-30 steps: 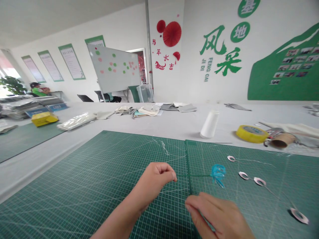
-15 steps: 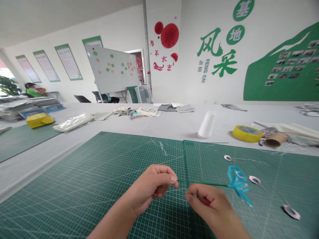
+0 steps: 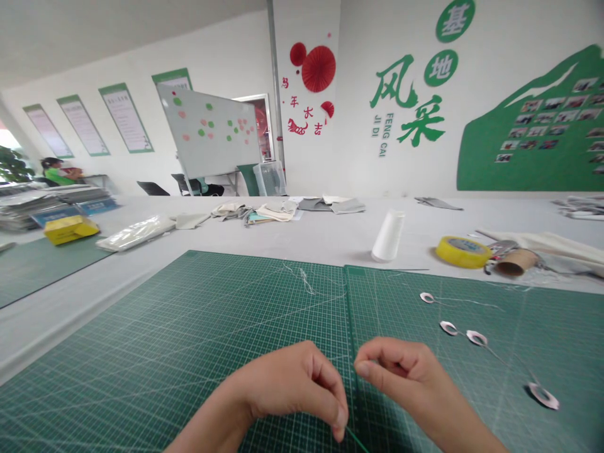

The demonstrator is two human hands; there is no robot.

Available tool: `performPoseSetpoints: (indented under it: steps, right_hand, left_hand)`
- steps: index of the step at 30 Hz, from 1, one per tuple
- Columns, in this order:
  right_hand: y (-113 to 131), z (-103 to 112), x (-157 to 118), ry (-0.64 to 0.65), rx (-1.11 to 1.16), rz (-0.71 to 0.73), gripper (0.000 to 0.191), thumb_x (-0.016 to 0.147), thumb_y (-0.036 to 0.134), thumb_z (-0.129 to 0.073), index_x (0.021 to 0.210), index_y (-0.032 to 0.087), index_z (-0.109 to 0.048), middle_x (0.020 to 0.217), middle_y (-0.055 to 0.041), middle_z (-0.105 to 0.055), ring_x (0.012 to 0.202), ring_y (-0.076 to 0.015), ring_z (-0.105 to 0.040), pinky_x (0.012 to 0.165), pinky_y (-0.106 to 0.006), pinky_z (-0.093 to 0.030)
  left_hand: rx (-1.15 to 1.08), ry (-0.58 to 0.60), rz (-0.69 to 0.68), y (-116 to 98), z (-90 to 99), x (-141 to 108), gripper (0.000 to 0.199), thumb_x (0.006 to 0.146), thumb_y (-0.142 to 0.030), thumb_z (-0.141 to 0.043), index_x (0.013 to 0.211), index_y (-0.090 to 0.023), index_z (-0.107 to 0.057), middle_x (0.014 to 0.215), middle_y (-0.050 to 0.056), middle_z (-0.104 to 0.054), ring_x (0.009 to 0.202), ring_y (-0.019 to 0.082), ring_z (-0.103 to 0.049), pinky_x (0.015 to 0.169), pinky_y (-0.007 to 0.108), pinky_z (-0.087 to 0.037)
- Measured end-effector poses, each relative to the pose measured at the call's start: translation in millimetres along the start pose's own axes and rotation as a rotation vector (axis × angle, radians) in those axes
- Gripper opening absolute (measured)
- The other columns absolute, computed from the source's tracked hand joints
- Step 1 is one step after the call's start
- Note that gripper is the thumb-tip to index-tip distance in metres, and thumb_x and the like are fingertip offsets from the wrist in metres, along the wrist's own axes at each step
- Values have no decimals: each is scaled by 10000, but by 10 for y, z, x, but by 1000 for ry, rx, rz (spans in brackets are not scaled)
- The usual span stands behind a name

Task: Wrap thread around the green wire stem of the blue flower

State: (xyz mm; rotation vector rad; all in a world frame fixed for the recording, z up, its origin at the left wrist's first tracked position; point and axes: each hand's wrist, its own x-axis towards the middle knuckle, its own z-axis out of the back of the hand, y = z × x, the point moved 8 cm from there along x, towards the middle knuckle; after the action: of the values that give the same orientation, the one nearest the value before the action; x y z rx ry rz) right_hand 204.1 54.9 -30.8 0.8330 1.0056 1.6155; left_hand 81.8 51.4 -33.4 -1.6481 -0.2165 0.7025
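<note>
The left hand [image 3: 290,384] is closed, its fingers curled downward and pinching a thin green wire stem [image 3: 357,440] at the fingertips. The stem runs from there down and to the right, leaving the frame at the bottom edge, so its far end is out of view. The left hand is the nearer to it. The right hand [image 3: 401,371] sits just beside, curled with thumb and forefinger pressed together; any thread between them is too fine to tell. Both hands hover over a green cutting mat [image 3: 189,327]. To the right on the mat lie small silver-white wire loops [image 3: 476,338], and beyond its far edge stand a white thread cone [image 3: 388,236] and yellow tape [image 3: 457,252].
</note>
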Motion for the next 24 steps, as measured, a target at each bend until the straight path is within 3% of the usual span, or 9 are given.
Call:
performPoseSetpoints:
  steps: [6,12,16,24]
  right_hand:
    - [228,107,-86,-66,-222,103,267,876,378,-534,717,224,-684,538,55,-380,524,-139,-396,514,-257,-317]
    - [411,136,-196,-141,-336,280,219,915,288,-520,761,245,-669,623,34,-617,570,-132,-565,546,-241,-408]
    - [503,82,-245,-110,-418,381,185,919,226,-520,801,254,-660,632,49,-635,556,-116,-588,528,-223,-420]
    - [537,168,-255,-201,-427,395,168,927,247,-526,815,257,-651,593,63,-616,510,-113,-578,495,-214,-429]
  left_hand:
    - [91,-75,-20,-2,61,16,163,655,-95,-594,590,-195,-705,585,-63,-628,508,69,-421,550,205,-324]
    - [215,-198,-4,9,187,25,134,659,-139,-591,611,-184,-707,515,-63,-535,483,81,-336,481,225,-238]
    - [284,-271,-29,0,279,22,141,682,-188,-580,623,-181,-708,485,-66,-462,488,92,-310,484,241,-231]
    - [261,-307,-52,-61,314,-13,137,689,-195,-582,614,-168,-692,503,-59,-477,516,100,-334,502,249,-243]
